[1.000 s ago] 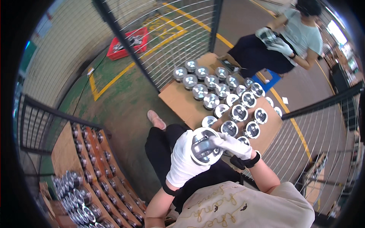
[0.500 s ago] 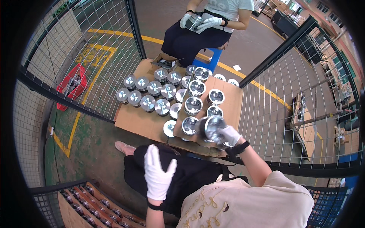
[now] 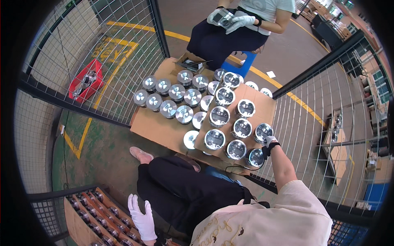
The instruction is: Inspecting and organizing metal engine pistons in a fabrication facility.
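Observation:
My right hand (image 3: 270, 142), in a white glove with a black wristband, grips a shiny metal piston (image 3: 263, 131) at the right edge of the raised cardboard sheet (image 3: 256, 110); its fingers are partly hidden. Around it on that sheet stand several pistons with their hollow side up, among them one piston (image 3: 236, 149) and, nearest my wrist, another piston (image 3: 255, 157). My left hand (image 3: 142, 221), also gloved in white, hangs with fingers apart and nothing in it. Beneath it to the left is a partitioned cardboard box (image 3: 72, 224) holding rows of pistons.
Flat-topped pistons (image 3: 168, 109) stand in rows on the lower cardboard (image 3: 152, 130). Across the table a seated co-worker's gloved hands (image 3: 241, 22) hold a piston. Wire mesh panels (image 3: 111, 61) flank both sides. A red bin (image 3: 87, 81) with metal parts lies beyond the left mesh.
My right hand has carried the piston right to the sheet's edge. My left hand has dropped down and left, over the partitioned box. The whole view has shifted slightly.

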